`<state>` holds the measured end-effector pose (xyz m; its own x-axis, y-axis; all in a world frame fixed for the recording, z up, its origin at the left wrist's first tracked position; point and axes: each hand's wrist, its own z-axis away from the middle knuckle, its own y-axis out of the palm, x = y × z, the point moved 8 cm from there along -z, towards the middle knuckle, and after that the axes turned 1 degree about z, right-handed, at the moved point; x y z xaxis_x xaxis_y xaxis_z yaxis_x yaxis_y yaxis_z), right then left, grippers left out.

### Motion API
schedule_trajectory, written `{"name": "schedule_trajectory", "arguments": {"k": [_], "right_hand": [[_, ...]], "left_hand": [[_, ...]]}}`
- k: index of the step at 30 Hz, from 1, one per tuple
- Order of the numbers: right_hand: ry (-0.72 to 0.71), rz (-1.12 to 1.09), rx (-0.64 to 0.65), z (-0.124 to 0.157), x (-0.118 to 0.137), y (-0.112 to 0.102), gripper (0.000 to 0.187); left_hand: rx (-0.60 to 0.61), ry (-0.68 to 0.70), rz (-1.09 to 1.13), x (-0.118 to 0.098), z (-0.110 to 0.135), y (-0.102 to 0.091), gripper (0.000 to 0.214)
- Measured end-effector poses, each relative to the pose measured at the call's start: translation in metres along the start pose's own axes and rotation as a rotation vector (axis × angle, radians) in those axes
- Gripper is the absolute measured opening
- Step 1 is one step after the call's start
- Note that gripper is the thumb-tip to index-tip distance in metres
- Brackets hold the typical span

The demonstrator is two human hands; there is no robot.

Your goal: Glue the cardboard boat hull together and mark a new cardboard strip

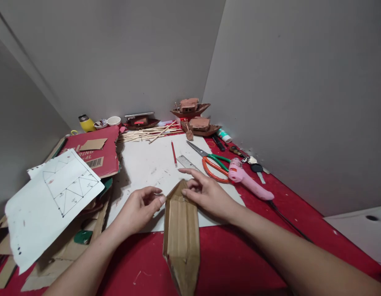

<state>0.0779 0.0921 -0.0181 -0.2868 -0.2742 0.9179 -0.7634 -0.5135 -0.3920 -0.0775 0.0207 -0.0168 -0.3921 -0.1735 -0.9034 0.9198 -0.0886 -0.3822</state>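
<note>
A cardboard boat hull (pixel 182 230) with pointed ends lies in front of me, its near tip cut off by the bottom of the view. My right hand (pixel 207 193) grips its far right side, thumb inside the rim and index finger stretched past the tip. My left hand (pixel 142 207) is beside the hull's left edge, thumb tip at or against the rim. Its thumb and index finger are apart, with nothing seen between them; the other fingers curl under. Beneath the hull's far end is a white sheet (pixel 141 164).
Scissors (pixel 215 158), a pink glue gun (pixel 250 181), a ruler (pixel 187 162) and a red pencil (pixel 174 154) lie beyond my hands. Thin sticks (pixel 144 135) and finished model boats (pixel 199 125) stand behind. A paper drawing (pixel 54 205) rests on cardboard at left.
</note>
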Motion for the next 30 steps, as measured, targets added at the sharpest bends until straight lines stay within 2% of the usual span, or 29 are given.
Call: {"name": "schedule_trajectory", "arguments": {"k": [4, 7, 13, 17, 19, 22, 27, 30], "right_hand": [[-0.047, -0.032, 0.010, 0.004, 0.009, 0.009, 0.050], [-0.072, -0.031, 0.047, 0.007, 0.010, 0.015, 0.051], [-0.003, -0.044, 0.108, 0.015, 0.006, 0.018, 0.065], [0.018, -0.099, 0.199, 0.020, 0.010, 0.025, 0.073], [0.015, -0.130, 0.230, 0.021, 0.012, 0.029, 0.075], [0.025, -0.131, 0.203, 0.021, 0.010, 0.028, 0.072], [0.062, -0.133, 0.118, 0.017, 0.003, 0.023, 0.061], [0.034, -0.127, 0.132, 0.017, 0.007, 0.023, 0.048]], "left_hand": [[0.077, 0.033, 0.124, -0.004, 0.001, 0.022, 0.029], [0.071, 0.046, 0.198, -0.008, 0.002, 0.029, 0.022], [-0.169, 0.061, 0.231, -0.005, 0.000, 0.010, 0.021], [-0.306, 0.101, 0.214, -0.004, -0.001, -0.004, 0.021], [-0.327, 0.115, 0.227, -0.004, -0.001, -0.007, 0.021], [-0.324, 0.114, 0.224, -0.004, -0.001, -0.007, 0.021], [-0.304, 0.108, 0.171, -0.004, 0.000, -0.003, 0.020], [-0.293, 0.111, 0.180, -0.003, 0.000, 0.001, 0.020]]}}
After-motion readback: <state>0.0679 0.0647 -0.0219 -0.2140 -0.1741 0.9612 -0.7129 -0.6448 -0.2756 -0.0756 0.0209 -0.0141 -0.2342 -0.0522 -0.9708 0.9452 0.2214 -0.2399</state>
